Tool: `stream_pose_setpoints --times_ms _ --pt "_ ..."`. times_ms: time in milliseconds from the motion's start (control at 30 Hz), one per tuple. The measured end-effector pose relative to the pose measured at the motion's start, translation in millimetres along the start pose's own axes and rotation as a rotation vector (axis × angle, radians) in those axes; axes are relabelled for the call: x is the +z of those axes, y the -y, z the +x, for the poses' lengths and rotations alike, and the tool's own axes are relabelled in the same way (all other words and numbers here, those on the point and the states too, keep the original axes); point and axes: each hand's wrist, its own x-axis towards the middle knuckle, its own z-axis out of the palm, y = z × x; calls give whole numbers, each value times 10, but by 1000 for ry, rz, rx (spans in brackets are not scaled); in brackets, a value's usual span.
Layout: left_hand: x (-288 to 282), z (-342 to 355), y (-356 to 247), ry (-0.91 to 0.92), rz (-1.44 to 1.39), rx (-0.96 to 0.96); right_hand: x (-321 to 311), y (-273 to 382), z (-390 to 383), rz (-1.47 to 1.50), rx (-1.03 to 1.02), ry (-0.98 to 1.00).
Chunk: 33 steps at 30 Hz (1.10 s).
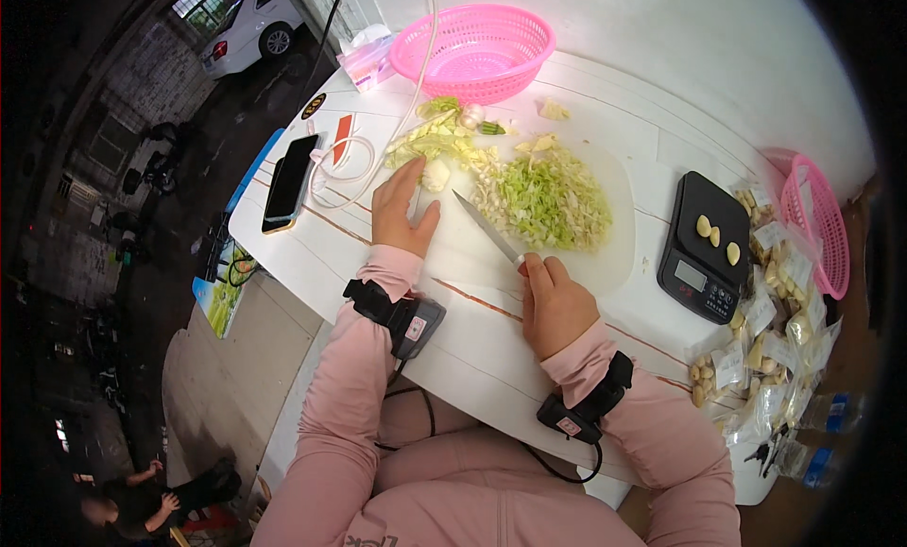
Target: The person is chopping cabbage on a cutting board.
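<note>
My right hand is closed around the handle of a kitchen knife. Its blade points up and left over a pale cutting board. Beside the blade lies a heap of finely chopped, pale green and white vegetable. My left hand rests at the board's left side, fingers stretched out and thumb apart. Close to its fingertips is a whitish vegetable chunk. Yellow-green leafy pieces lie just beyond, with a round white bulb at their far end.
Left of the board are a phone and a looped white cable. A pink basket and a tissue pack stand at the back. On the right, a black scale carries three garlic cloves, beside several bagged cloves.
</note>
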Motion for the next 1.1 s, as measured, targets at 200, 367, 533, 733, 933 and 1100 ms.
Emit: stream_pose_setpoints --times_ms 200,367,533,733,933,1100 --pt "-14 9 18 29 -35 48 -1 2 1 69 53 -6" --pt "65 51 1 32 -132 16 -12 -10 6 54 16 -36" --pt "115 110 16 99 -53 3 -28 -2 10 71 28 -51" --pt "172 172 19 109 54 26 -28 -14 9 105 48 -24" --pt "86 133 24 4 -76 -13 -62 -23 13 241 54 -85" --pt "-53 127 -52 67 -77 -16 -42 -49 23 332 85 -112"
